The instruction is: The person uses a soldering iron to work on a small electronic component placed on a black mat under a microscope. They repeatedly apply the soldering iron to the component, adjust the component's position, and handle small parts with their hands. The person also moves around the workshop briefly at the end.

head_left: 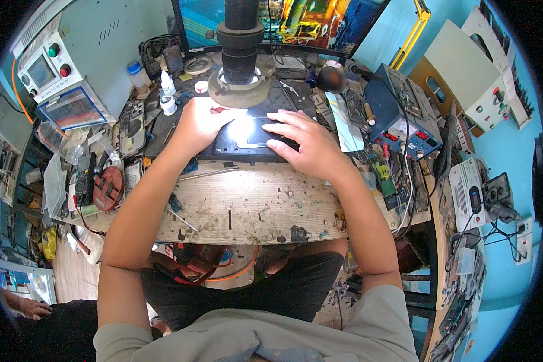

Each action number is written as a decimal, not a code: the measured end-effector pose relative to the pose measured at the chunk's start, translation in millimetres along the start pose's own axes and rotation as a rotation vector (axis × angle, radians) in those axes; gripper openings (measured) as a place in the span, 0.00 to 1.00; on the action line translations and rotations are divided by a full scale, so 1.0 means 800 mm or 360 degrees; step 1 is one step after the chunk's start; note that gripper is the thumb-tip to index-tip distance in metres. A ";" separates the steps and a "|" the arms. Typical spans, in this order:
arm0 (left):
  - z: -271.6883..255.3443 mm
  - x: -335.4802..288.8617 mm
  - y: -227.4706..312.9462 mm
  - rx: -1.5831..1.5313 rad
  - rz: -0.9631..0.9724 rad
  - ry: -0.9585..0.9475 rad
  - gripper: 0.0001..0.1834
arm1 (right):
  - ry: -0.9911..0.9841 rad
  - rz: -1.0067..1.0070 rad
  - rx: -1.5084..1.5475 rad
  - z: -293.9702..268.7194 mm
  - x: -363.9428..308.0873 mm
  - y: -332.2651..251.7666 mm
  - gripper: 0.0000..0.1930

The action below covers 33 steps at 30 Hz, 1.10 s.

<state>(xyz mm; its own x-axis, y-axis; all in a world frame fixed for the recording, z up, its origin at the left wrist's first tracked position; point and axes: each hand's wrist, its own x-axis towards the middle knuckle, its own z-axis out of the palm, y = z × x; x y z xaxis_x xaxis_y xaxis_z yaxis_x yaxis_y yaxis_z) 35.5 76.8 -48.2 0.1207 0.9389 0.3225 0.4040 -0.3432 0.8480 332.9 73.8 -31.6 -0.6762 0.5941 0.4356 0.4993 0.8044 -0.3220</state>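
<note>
Under the microscope [240, 66] lies a flat, dark, glossy phone-like panel [258, 140], with a bright patch of light glaring off it. It rests on a black work pad [223, 155]. My left hand [200, 125] is at the panel's left side, fingers curled and drawn together; what they grip, if anything, is lost in the hand and the glare. My right hand [308, 143] lies over the panel's right side with fingers stretched and apart, fingertips at its surface and thumb near its lower edge.
White bottles [166, 84] and a jar stand behind my left hand. Tweezers [288, 88] lie right of the microscope. A blue power supply [404, 114] with cables sits at right, a monitor [320, 24] behind. Another person's hand [35, 309] shows at lower left.
</note>
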 end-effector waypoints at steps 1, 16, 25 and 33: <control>0.000 -0.001 -0.002 0.0013 0.0006 0.0026 0.16 | -0.0003 0.0002 0.0008 0.000 0.000 0.000 0.22; 0.001 0.000 -0.002 0.0140 0.0017 0.0095 0.14 | 0.0026 -0.0017 -0.0037 0.002 0.002 -0.002 0.20; -0.003 -0.002 0.010 0.0082 -0.0033 0.0063 0.14 | 0.0020 0.0005 -0.0052 -0.002 0.001 -0.005 0.30; -0.024 0.000 -0.004 0.0243 0.0102 0.0338 0.13 | 0.0011 -0.0046 0.0002 -0.015 0.003 -0.013 0.37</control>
<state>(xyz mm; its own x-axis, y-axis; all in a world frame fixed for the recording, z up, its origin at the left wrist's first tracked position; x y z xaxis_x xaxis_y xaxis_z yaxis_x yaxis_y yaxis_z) 17.2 77.1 -43.1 -0.0360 0.8830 0.4679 0.5356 -0.3783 0.7550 332.3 66.7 -17.3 -0.6866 0.5708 0.4503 0.4790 0.8211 -0.3104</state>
